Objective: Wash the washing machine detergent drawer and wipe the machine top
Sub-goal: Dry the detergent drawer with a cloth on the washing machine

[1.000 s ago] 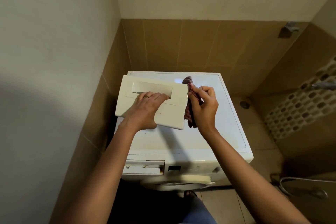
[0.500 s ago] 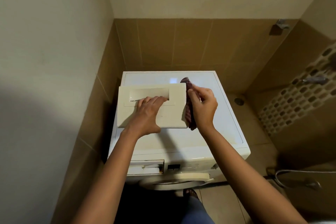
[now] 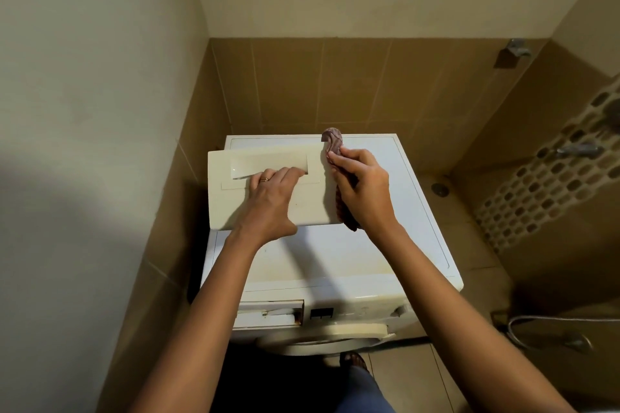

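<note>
The cream detergent drawer (image 3: 231, 198) is held above the white washing machine top (image 3: 335, 255), its front panel facing me. My left hand (image 3: 268, 201) grips the drawer with its fingers hooked into the recessed handle. My right hand (image 3: 362, 191) holds a reddish-brown cloth (image 3: 332, 143) pressed against the drawer's right edge. One end of the cloth sticks up above the fingers and the other end hangs below the hand. The empty drawer slot (image 3: 268, 312) shows on the machine's front at upper left.
The machine stands in a corner with a plain wall close on the left and brown tiles (image 3: 335, 87) behind. A floor drain (image 3: 440, 189) lies to the right. A hose (image 3: 550, 329) lies on the floor at lower right. A wall tap (image 3: 578, 149) is at right.
The drawer has turned from tilted to level and moved slightly left. My right hand with the cloth slid up along the drawer's right edge.
</note>
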`<state>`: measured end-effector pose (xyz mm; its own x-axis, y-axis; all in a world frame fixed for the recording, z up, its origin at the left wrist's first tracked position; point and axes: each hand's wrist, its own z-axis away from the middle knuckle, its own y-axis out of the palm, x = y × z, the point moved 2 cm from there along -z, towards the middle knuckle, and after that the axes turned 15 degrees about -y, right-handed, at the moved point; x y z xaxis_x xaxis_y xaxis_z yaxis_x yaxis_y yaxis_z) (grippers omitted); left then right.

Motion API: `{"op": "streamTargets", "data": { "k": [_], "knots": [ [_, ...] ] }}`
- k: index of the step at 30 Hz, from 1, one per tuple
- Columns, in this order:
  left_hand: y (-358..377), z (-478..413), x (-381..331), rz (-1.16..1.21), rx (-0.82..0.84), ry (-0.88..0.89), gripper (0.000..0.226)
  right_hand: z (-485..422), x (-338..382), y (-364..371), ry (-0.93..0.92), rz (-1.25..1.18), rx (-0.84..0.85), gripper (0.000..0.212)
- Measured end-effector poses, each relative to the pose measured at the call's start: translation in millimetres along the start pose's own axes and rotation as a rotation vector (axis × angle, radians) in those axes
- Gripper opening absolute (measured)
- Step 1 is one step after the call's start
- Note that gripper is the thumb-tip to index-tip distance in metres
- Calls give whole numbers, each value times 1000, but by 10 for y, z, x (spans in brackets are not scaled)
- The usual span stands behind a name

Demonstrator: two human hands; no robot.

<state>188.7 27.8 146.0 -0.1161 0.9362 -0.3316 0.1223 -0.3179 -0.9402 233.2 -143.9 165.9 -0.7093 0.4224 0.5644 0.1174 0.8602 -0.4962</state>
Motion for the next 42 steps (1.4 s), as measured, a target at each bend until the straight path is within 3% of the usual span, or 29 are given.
{"op": "streamTargets", "data": {
  "k": [7,17,22,25,28,31,38,42],
  "knots": [
    [32,-92,62,145,-20,-150,88,263,-4,55,100,-124,-69,23],
    [-33,-301,162,164,-47,-227,91,614,-120,202,-78,71,39,28],
    [-194,-381,273,684,-24,-372,94,830,-281,310,139,-3,185,23],
    [-194,-311,321,974,59,-428,90,771,-320,268,454,-130,130,23],
    [-113,-235,351,1094,47,-476,84,701,-500,249,677,-239,37,18],
    [-13,-154,429,1227,6,-576,79,729,-857,310,823,-125,-3,14],
    [126,133,578,1617,59,-777,64,946,-1182,439,803,-4,235,36],
    [220,352,574,1753,140,-922,59,1027,-1140,533,566,42,521,18]
  ]
}}
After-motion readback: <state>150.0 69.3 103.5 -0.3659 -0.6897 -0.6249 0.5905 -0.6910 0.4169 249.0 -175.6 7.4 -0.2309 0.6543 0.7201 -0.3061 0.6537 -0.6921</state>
